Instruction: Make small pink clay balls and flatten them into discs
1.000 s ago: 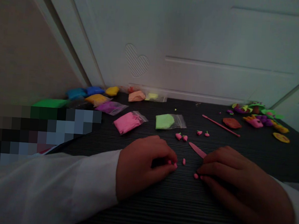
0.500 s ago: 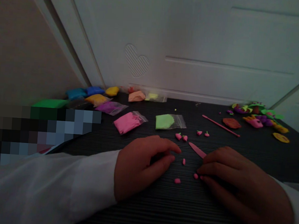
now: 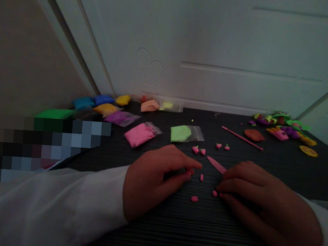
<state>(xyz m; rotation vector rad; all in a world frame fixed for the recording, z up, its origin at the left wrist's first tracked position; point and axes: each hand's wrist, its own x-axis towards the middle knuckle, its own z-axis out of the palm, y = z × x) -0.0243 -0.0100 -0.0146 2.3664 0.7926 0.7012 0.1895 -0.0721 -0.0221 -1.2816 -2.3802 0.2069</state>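
Above the dark ribbed tabletop, my left hand [image 3: 160, 181] has its forefinger stretched out and its thumb apart. A small oval of pink clay [image 3: 201, 177] lies just right of its fingertips, and a pink clay lump [image 3: 194, 198] lies nearer me. My right hand [image 3: 262, 205] rests on the table, fingers bent and tips closed around a tiny pink clay bit. Beside those tips sits another pink clay ball [image 3: 214, 193]. A pink modelling knife [image 3: 216, 165] runs under or behind the right fingers; its handle is hidden. Small pink clay pieces with green tops [image 3: 195, 150] lie beyond.
Bags of pink clay [image 3: 140, 134] and light green clay [image 3: 180, 133] lie ahead, with more coloured bags at back left. A thin pink tool [image 3: 242, 138], a brown clay piece [image 3: 254, 135] and colourful clay figures [image 3: 278, 133] are at right. A white panelled door [image 3: 200, 39] stands behind.
My left forefinger has straightened and reaches slightly further right, while the other left fingers curl more. My right hand and the clay pieces stay in place.
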